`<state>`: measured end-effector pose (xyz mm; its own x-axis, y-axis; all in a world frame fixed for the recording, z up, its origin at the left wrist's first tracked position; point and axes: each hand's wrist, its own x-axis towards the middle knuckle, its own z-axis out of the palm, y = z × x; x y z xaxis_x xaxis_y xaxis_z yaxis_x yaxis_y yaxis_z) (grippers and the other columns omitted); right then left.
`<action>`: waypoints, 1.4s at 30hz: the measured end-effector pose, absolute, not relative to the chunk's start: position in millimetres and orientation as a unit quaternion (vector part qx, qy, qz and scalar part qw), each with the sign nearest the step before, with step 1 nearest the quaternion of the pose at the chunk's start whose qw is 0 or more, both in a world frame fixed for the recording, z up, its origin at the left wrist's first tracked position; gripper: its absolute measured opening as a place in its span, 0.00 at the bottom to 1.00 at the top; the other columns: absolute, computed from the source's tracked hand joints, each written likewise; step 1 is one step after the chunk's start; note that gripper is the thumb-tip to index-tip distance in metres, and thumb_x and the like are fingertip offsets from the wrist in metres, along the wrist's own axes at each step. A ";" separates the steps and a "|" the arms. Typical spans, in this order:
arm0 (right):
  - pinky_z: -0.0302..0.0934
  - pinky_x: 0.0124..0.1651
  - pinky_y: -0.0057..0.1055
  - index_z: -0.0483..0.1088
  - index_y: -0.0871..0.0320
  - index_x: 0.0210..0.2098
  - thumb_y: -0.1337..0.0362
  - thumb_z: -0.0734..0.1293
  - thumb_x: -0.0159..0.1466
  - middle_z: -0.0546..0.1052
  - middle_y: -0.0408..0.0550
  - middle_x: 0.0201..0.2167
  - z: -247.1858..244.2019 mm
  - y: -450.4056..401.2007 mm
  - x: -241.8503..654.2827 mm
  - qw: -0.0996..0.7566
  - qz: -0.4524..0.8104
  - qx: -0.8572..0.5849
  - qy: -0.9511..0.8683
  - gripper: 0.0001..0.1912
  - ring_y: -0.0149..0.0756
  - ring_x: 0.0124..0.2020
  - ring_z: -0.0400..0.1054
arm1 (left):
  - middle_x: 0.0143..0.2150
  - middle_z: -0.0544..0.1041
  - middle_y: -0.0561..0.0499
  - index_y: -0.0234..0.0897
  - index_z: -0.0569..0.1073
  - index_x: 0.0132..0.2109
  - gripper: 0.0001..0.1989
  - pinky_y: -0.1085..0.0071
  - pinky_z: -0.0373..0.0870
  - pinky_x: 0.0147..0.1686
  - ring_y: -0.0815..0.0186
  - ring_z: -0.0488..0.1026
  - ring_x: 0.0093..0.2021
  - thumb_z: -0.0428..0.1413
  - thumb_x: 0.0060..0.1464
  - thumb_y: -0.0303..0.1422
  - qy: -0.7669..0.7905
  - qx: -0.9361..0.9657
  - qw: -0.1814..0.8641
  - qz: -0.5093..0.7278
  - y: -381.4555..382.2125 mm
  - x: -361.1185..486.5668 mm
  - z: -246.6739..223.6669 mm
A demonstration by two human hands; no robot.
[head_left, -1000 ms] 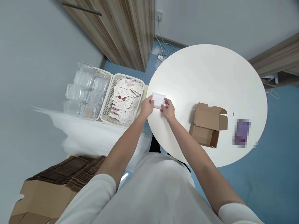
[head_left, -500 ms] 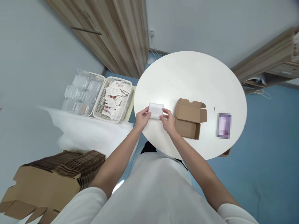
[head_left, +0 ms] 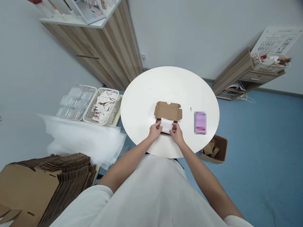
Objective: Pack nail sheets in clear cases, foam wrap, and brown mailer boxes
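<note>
A white wrapped packet (head_left: 167, 125) is gripped at its two sides, my left hand (head_left: 155, 130) on one end and my right hand (head_left: 176, 133) on the other. Thumbs and fingers of both hands pinch its edges. The packet is over the open tray of a brown cardboard box (head_left: 168, 112), whose lid stands folded back on the far side with its flaps spread. Whether the packet touches the bottom of the box is hidden. The box rests on a round white table (head_left: 170, 85).
A pixelated purple item (head_left: 200, 123) lies at the table's right. To the left are a basket of small cards (head_left: 103, 105), clear plastic cases (head_left: 77, 101), white sheets (head_left: 85, 138) and stacked flat cartons (head_left: 47, 186). A carton with cardboard pieces (head_left: 219, 149) stands on the floor.
The packet has moved from the bare table beside the box to over the box's tray, still between both hands. The camera view has shifted and shows more of the room.
</note>
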<state>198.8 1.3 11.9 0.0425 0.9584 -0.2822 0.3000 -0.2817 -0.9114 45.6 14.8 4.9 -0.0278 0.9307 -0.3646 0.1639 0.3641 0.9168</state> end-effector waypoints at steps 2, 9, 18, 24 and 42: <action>0.62 0.35 0.35 0.59 0.57 0.45 0.63 0.60 0.52 0.67 0.47 0.39 8.1 2.5 201.8 0.311 0.462 -0.648 -0.520 0.20 0.29 0.25 0.64 | 0.46 0.74 0.47 0.37 0.65 0.54 0.23 0.63 0.66 0.46 0.61 0.71 0.43 0.52 0.49 0.31 0.643 0.469 0.515 0.319 15.3 48.6 3.0; 0.59 0.37 0.35 0.62 0.55 0.41 0.70 0.58 0.51 0.67 0.48 0.37 6.8 7.2 197.2 0.183 0.359 -0.688 -0.604 0.17 0.36 0.33 0.64 | 0.42 0.75 0.44 0.36 0.67 0.50 0.18 0.62 0.64 0.44 0.55 0.70 0.45 0.51 0.49 0.32 0.663 0.559 0.475 0.150 17.1 47.4 3.6; 0.60 0.40 0.37 0.65 0.58 0.42 0.66 0.61 0.54 0.68 0.51 0.38 14.9 3.5 191.2 0.152 0.310 -0.682 -0.644 0.15 0.38 0.37 0.65 | 0.55 0.64 0.38 0.31 0.63 0.52 0.23 0.60 0.58 0.52 0.54 0.62 0.55 0.51 0.49 0.33 0.612 0.599 0.485 0.177 7.8 40.9 14.0; 0.60 0.45 0.40 0.65 0.59 0.44 0.58 0.61 0.56 0.69 0.54 0.43 18.8 10.0 231.4 0.273 0.333 -0.677 -0.597 0.18 0.40 0.43 0.65 | 0.55 0.65 0.43 0.38 0.66 0.51 0.21 0.61 0.58 0.52 0.57 0.61 0.56 0.52 0.50 0.39 0.642 0.556 0.444 0.286 13.6 -2.7 20.5; 0.57 0.54 0.40 0.60 0.55 0.54 0.40 0.42 0.59 0.68 0.51 0.52 34.4 77.4 228.2 0.353 0.661 -0.566 -0.343 0.37 0.40 0.51 0.64 | 0.58 0.63 0.43 0.37 0.62 0.56 0.40 0.63 0.62 0.50 0.55 0.58 0.58 0.35 0.48 0.60 0.577 0.326 0.685 0.303 68.3 0.6 32.6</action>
<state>228.2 77.4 34.4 -0.1110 0.8554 -0.5060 -0.0781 -0.5151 -0.8536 0.6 68.3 32.6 0.1512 0.7906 -0.5933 -0.0394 0.6046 0.7956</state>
